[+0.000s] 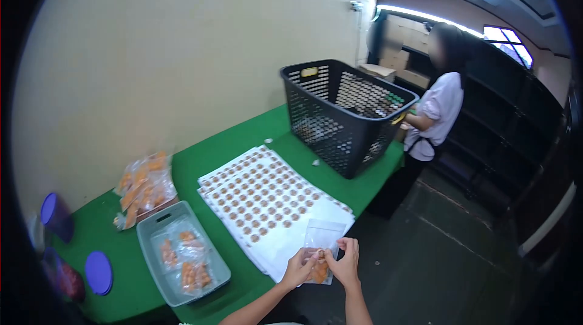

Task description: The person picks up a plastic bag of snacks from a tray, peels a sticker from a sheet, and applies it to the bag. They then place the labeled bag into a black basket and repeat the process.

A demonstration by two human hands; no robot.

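Both my hands hold one small clear plastic bag [322,235] with orange snack pieces at its bottom. My left hand [299,268] pinches its lower left side, my right hand [345,262] its lower right. The bag hangs over the near edge of the green table [231,143], just past a stack of white sticker sheets [267,200] covered with round brown labels. A grey plastic tray [182,252] with several filled bags lies to the left.
A black laundry basket [343,115] stands at the table's far end. A person in a white top [434,112] stands beyond it. Filled snack bags [144,188] pile near the wall. Purple lids [98,272] and a purple cup [56,215] sit far left.
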